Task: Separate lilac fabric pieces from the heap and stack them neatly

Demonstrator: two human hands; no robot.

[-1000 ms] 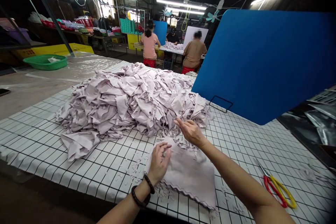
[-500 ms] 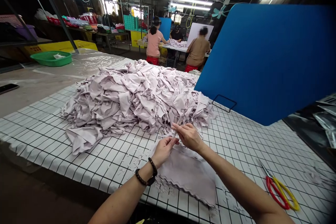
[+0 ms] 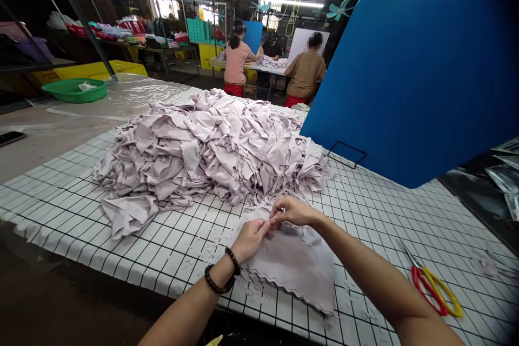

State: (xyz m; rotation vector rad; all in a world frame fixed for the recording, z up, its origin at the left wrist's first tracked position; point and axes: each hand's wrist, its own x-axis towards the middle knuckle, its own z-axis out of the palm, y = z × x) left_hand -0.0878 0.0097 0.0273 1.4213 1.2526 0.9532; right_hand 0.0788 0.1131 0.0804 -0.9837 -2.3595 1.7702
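Note:
My left hand [image 3: 252, 235], with dark beads at the wrist, is closed in a pinch on a pale lilac cloth piece. Touching its fingertips, my right hand [image 3: 295, 211] is also pinched on the cloth edge; the exact spot is hidden by the fingers. Beneath both hands a flat stack of scallop-edged lilac cloth pieces [image 3: 290, 275] lies on the checked tablecloth. Just beyond it rises a large heap of crumpled lilac cloth pieces [image 3: 203, 143]. Scissors [image 3: 436, 289] with red and yellow handles rest to the right of my right forearm.
A big blue board [image 3: 413, 86] leans over the table's right side beside a black wire stand [image 3: 346, 154]. Small cloth scraps [image 3: 208, 248] dot the checked cloth. At the left are a green basket [image 3: 75, 91] and a phone [image 3: 11, 138]. Several people sit farther back.
My right hand has dropped slightly, its fingers now bent down to meet my left fingertips. The narrow strip seen between the hands earlier no longer shows clearly. The view has shifted slightly.

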